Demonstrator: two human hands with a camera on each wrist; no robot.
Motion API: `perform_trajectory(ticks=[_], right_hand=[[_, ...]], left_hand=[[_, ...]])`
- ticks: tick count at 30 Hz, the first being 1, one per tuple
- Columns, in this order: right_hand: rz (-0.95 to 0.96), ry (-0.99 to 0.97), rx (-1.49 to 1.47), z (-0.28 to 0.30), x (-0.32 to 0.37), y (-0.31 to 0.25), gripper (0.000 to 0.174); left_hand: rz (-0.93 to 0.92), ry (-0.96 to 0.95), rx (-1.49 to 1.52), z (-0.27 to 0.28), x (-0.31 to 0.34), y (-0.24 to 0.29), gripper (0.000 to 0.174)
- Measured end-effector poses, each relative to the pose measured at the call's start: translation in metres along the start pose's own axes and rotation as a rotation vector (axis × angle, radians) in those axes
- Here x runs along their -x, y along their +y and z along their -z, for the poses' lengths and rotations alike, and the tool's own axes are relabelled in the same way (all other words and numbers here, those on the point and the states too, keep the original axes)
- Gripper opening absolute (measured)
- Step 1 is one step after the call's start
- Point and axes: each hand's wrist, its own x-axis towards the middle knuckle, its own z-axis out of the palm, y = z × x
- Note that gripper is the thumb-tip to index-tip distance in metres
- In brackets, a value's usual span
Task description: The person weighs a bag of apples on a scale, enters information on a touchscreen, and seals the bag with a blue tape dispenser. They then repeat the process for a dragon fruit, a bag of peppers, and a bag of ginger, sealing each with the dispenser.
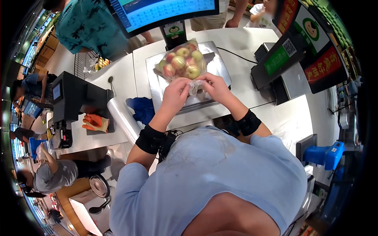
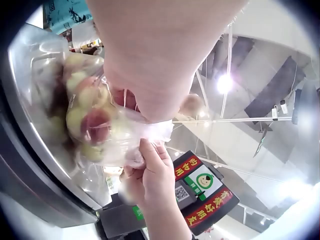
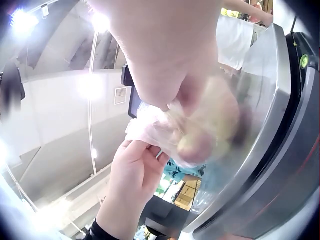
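A clear plastic bag of red and yellow-green apples [image 1: 184, 59] lies on the shiny metal plate of a weighing scale [image 1: 219, 72]. At the bag's near end, my left hand [image 1: 175, 93] pinches the gathered plastic neck [image 1: 194, 86] from the left. Opposite it, my right hand [image 1: 216, 88] pinches the same crumpled plastic between thumb and fingers. The left wrist view shows the right hand [image 2: 159, 176] with its thumb on the plastic. In the right wrist view, fingers of the left hand [image 3: 137, 165] hold the bag's end, and the apples [image 3: 197, 145] look blurred.
Behind the scale stands a screen [image 1: 167, 15] with an on-screen keyboard. A dark machine with a green QR-code panel [image 1: 279, 59] is to the right. Left of me are a plastic bag roll [image 1: 122, 118], blue cloth [image 1: 141, 110] and orange gloves [image 1: 95, 122]. People stand across the counter [image 1: 244, 43].
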Motion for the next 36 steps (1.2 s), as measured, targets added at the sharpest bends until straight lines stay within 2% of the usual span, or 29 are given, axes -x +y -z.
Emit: perform_trajectory(ticks=[1, 3, 6, 8, 9, 11, 15, 17, 19, 20, 21, 23, 26, 29, 36], right_hand=[[-0.049, -0.011, -0.025, 0.003, 0.001, -0.001, 0.016], [-0.008, 0.001, 0.006, 0.005, 0.002, -0.001, 0.017], [0.092, 0.053, 0.146, 0.004, 0.004, -0.008, 0.026], [0.26, 0.058, 0.319, 0.003, 0.007, -0.013, 0.039], [0.26, 0.06, 0.32, 0.001, 0.011, -0.012, 0.039], [0.185, 0.045, 0.378, -0.001, 0.017, -0.007, 0.05], [0.264, 0.053, 0.389, -0.007, 0.022, 0.008, 0.053], [0.421, 0.122, 0.454, -0.008, 0.022, 0.021, 0.054], [0.439, 0.133, 0.452, -0.008, 0.023, 0.021, 0.053], [0.469, 0.153, 0.453, -0.008, 0.021, 0.02, 0.053], [0.463, 0.152, 0.454, -0.006, 0.02, 0.021, 0.053], [0.449, 0.149, 0.476, -0.004, 0.018, 0.022, 0.053], [0.407, 0.161, 0.51, 0.0, 0.022, 0.019, 0.055], [0.383, 0.169, 0.501, -0.001, 0.026, 0.023, 0.057], [0.397, 0.247, 0.509, -0.001, 0.029, 0.024, 0.059]], left_hand=[[0.027, 0.011, 0.01, -0.002, 0.001, 0.0, 0.014], [-0.004, 0.023, -0.014, -0.002, 0.0, 0.002, 0.015], [-0.089, 0.05, -0.088, 0.0, 0.001, 0.003, 0.016], [-0.145, 0.064, -0.134, 0.001, 0.002, 0.001, 0.017], [-0.173, 0.076, -0.158, 0.001, 0.003, 0.001, 0.018], [-0.203, 0.095, -0.183, 0.001, 0.003, -0.001, 0.019], [-0.217, 0.081, -0.187, -0.003, 0.008, -0.007, 0.021], [-0.22, 0.067, -0.193, -0.005, 0.011, -0.009, 0.022], [-0.239, 0.108, -0.237, -0.007, 0.013, -0.009, 0.025], [-0.263, 0.158, -0.288, -0.009, 0.014, -0.008, 0.032], [-0.261, 0.155, -0.284, -0.01, 0.015, -0.007, 0.032], [-0.11, 0.3, -0.223, -0.012, 0.021, -0.005, 0.034], [-0.063, 0.246, -0.19, -0.009, 0.028, -0.011, 0.032], [-0.08, 0.149, -0.162, -0.014, 0.033, -0.015, 0.026], [-0.104, 0.146, -0.148, -0.018, 0.03, -0.008, 0.022]])
